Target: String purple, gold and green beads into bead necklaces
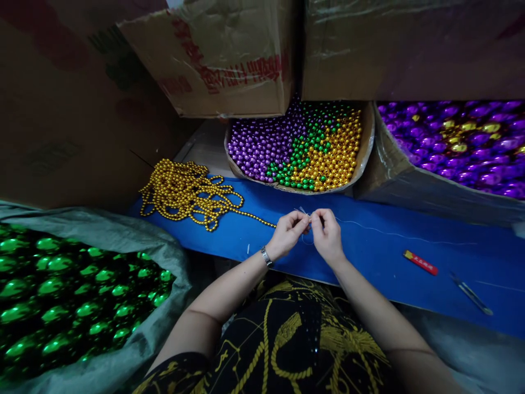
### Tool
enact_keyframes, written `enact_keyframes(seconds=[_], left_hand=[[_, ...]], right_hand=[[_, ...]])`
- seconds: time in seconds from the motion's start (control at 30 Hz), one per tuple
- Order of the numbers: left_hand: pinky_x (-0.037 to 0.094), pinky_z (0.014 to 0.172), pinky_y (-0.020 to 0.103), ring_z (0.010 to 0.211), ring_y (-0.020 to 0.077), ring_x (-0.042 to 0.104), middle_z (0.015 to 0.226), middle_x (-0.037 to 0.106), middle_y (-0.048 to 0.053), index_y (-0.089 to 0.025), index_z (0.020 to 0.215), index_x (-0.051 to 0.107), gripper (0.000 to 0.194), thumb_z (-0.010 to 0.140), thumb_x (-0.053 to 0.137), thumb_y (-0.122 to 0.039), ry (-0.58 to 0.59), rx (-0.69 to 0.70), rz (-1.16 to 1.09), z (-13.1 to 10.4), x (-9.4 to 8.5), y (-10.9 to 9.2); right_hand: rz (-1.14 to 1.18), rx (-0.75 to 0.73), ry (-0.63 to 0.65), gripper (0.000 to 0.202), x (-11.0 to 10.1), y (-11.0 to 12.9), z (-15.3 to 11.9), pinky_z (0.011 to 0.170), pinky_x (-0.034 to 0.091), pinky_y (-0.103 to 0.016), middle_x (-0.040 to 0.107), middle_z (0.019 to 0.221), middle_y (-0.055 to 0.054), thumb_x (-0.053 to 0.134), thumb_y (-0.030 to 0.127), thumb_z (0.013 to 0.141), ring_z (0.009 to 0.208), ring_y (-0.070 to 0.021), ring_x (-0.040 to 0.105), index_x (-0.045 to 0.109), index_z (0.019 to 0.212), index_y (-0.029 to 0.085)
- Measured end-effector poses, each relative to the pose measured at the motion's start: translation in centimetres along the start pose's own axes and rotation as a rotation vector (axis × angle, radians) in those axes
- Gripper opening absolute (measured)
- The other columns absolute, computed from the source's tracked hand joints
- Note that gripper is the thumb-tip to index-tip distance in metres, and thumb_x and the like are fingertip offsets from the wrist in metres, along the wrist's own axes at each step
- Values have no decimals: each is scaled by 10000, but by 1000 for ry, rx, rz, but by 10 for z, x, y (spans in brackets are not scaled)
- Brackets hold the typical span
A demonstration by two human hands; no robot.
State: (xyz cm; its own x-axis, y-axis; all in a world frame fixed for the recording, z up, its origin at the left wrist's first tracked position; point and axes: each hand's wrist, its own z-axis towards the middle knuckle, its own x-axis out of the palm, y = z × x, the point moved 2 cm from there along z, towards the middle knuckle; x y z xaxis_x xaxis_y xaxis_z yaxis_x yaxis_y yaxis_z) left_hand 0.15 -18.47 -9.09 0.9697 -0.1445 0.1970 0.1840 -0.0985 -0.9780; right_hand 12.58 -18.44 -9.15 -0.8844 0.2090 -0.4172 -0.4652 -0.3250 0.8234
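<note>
My left hand (288, 232), with a metal watch on its wrist, is pinched around the thin clear thread close to the end of a gold bead strand. Right beside it, my right hand (327, 234) is closed too, its fingertips pinching the same thread. The thread (381, 231) trails off to the right over the blue surface. From my left hand the gold bead strand (256, 219) runs left to a tangled pile of gold beads (184, 191). What lies between my fingertips is too small to make out fully.
A box of purple, green and gold beads (364, 164) stands behind my hands. Purple balls (471, 148) fill another box at right. Green balls (53, 290) lie in a sack at left. A red cutter (420, 262) and tweezers-like tool (471, 294) rest on the blue surface (369, 273).
</note>
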Motion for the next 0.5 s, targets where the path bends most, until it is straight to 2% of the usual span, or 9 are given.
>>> enact_keyframes(seconds=[0.07, 0.17, 0.27, 0.37, 0.5], left_hand=[[428, 616, 225, 643, 100, 530, 704, 584, 7, -142, 801, 576, 422, 768, 676, -551, -1, -38, -88, 1, 3, -2], [422, 610, 223, 637, 97, 524, 697, 581, 7, -138, 802, 582, 421, 771, 675, -548, -16, -4, -51, 2, 2, -5], [413, 604, 224, 627, 97, 506, 699, 587, 10, -138, 798, 585, 381, 826, 624, -516, -40, 74, 100, 2, -2, -4], [420, 621, 232, 653, 112, 527, 731, 616, 24, -142, 827, 602, 318, 885, 561, -451, -51, 138, 273, 1, -6, -3], [440, 690, 255, 743, 144, 580, 812, 649, 46, -164, 871, 625, 228, 935, 486, -333, -52, 234, 499, -3, -7, -8]], right_hand=[[252, 180, 38, 238, 8, -4, 0, 595, 477, -263, 585, 774, -16, 430, 413, 964, 664, -139, 557, 518, 893, 203], [387, 268, 66, 272, 10, -5, 2, 599, 481, -253, 593, 760, -7, 458, 459, 947, 664, -134, 559, 522, 890, 201], [211, 158, 77, 248, -1, 0, 6, 664, 485, -267, 630, 827, -27, 537, 431, 919, 732, -145, 586, 594, 890, 191], [-36, -50, 86, 220, -15, 9, 9, 728, 488, -281, 654, 890, -46, 501, 350, 953, 799, -154, 614, 644, 902, 192], [-202, -232, 129, 180, -22, 16, 12, 756, 496, -289, 671, 901, -52, 513, 299, 958, 825, -161, 630, 657, 925, 196]])
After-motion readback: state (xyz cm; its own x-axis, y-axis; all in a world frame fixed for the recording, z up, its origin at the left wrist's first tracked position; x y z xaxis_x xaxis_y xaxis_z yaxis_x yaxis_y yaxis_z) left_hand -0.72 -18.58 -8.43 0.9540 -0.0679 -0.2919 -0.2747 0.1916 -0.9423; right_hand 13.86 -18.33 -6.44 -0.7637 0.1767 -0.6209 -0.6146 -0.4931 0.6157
